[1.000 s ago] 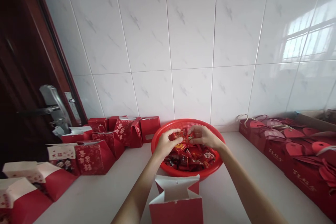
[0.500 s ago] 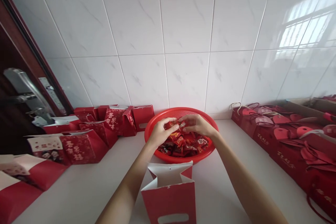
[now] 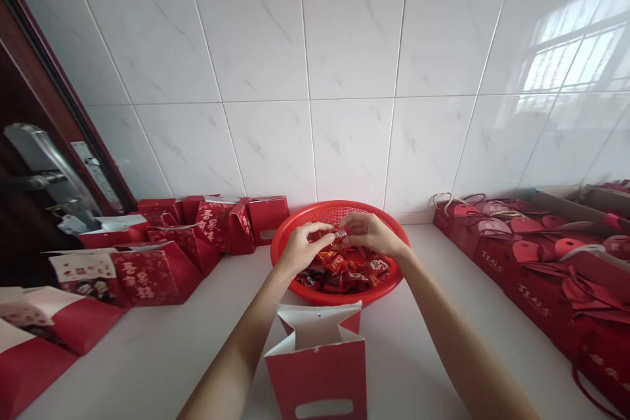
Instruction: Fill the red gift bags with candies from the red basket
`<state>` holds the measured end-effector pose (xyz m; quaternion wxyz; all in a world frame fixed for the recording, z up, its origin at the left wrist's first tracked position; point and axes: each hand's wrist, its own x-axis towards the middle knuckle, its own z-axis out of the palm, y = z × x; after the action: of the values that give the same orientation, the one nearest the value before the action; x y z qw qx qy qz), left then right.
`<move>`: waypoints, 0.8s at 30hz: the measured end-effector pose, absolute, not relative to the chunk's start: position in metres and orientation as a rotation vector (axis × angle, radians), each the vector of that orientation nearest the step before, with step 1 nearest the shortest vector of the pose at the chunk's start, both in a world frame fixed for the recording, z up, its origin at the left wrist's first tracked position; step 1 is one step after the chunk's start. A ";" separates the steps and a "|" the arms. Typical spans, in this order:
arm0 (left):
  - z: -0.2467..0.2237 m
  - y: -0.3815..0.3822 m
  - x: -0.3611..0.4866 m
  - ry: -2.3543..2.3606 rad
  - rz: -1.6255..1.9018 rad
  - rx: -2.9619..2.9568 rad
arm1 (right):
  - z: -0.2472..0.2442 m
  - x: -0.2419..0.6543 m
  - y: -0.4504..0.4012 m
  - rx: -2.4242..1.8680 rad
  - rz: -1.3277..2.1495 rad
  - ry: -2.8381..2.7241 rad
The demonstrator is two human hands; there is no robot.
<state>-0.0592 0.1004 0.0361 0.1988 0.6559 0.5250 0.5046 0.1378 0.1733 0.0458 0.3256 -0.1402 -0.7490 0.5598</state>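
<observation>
Over a red plastic basket (image 3: 401, 275) full of wrapped candies (image 3: 354, 272), my two hands face each other. My left hand (image 3: 302, 251) is closed in a pinch, its thumb and fingertips at one end of a small red-and-white wrapped candy (image 3: 340, 234). My right hand (image 3: 371, 234) curls its fingers and thumb around the other end of the same candy. In front of the basket, between my forearms, a red paper gift box (image 3: 319, 367) stands upright with its white-lined top open. A cut-out slot shows on its near side.
Several red gift boxes (image 3: 157, 275) stand along the left, some with white flaps raised. On the right lies a long row of red bags (image 3: 522, 275) with cord handles. A white tiled wall (image 3: 349, 144) rises behind the white counter (image 3: 216, 328). A door handle (image 3: 54, 164) is at far left.
My fingertips have shifted slightly, and the small candy between my hands shows more clearly. The basket and the open box have stayed in place.
</observation>
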 end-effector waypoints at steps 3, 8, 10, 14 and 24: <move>0.037 0.100 -0.059 1.467 1.387 1.876 | 0.045 0.138 0.174 -0.381 1.419 -1.979; 0.035 0.100 -0.060 1.479 1.360 1.908 | 0.043 0.138 0.176 -0.432 1.309 -2.041; 0.034 0.101 -0.060 1.481 1.357 1.914 | 0.043 0.139 0.175 -0.449 1.300 -2.058; 0.032 0.102 -0.061 1.488 1.345 1.942 | 0.044 0.138 0.174 -0.484 1.267 -2.120; 0.036 0.099 -0.059 1.472 1.345 1.936 | 0.044 0.139 0.172 -0.488 0.951 -2.239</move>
<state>-0.0590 0.0993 0.0358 0.1802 0.6853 0.5210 0.4759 0.1392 0.1718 0.0442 0.3241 -0.1859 -0.8537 0.3627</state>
